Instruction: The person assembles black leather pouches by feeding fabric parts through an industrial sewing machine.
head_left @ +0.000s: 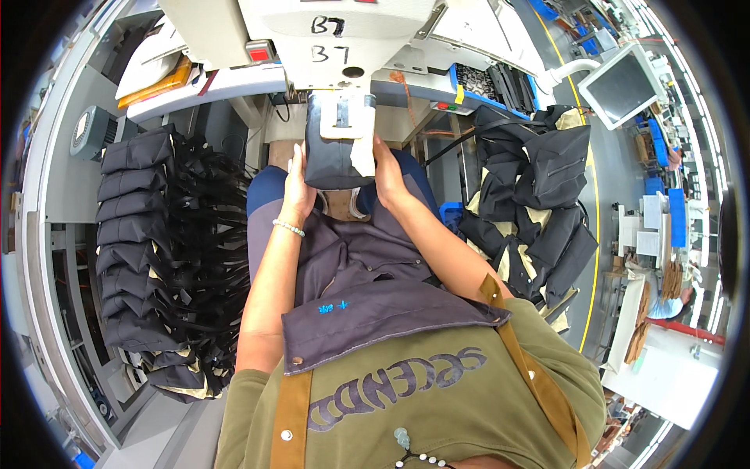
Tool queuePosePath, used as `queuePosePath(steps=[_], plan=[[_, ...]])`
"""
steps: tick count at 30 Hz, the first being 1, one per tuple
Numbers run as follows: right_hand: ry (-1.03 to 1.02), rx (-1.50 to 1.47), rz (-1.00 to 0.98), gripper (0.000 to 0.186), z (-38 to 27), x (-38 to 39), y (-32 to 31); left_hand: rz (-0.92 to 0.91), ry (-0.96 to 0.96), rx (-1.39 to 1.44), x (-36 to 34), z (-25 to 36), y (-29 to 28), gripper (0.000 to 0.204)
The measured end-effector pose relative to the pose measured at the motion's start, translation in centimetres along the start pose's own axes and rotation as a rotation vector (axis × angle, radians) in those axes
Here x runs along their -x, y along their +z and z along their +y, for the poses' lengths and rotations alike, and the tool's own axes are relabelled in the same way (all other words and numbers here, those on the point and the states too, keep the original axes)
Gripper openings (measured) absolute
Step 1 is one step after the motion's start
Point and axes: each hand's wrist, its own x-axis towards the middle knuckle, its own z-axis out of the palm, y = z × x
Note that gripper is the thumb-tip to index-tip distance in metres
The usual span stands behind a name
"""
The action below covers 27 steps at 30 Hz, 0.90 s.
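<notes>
Black bag [326,166] held between two hands under the machine head [375,55]

I have the black bag upright in the middle of my view, just below the white machine head and above the person's lap. The left hand [298,191] is against its left side and the right hand [389,180] against its right. The fingers [299,162] of both hands grip the bag from the sides; I cannot make out their tips, which go out of sight along it. A cream area runs down the bag's right part. Against its upper face I see a pale plate [356,128] with a slot in it, and I cannot tell whether it belongs to the bag or the machine.

To the left I have a tall stack of black bags [134,252], their dark straps [209,234] hanging beside them. To the right there is a loose heap of black-and-cream bags [556,168]. Behind it I see a blue tray [455,78] of dark parts and a monitor [623,84] on a white arm. An orange folder [156,87] lies near the tabletop [223,88] at upper left.
</notes>
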Motion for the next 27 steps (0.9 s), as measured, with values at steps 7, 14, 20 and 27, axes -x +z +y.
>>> queuePosePath(steps=[7,14,20,27], plan=[[-0.023,0.116,-0.023,0.043,2.5,0.0,0.9,-0.007,-0.004,-0.128,-0.1,0.5,-2.4,0.040],[0.233,0.062,-0.207,0.033,3.7,3.0,0.8,-0.081,-0.085,-0.183,4.9,-0.1,-1.3,0.028],[-0.099,0.294,-0.467,0.043,-1.2,7.6,2.7,-0.366,0.075,-0.338,9.4,4.5,-3.6,0.015],[-0.456,0.496,-0.200,0.027,-17.3,11.7,6.7,-0.512,0.509,-0.709,13.6,13.4,8.1,0.025]])
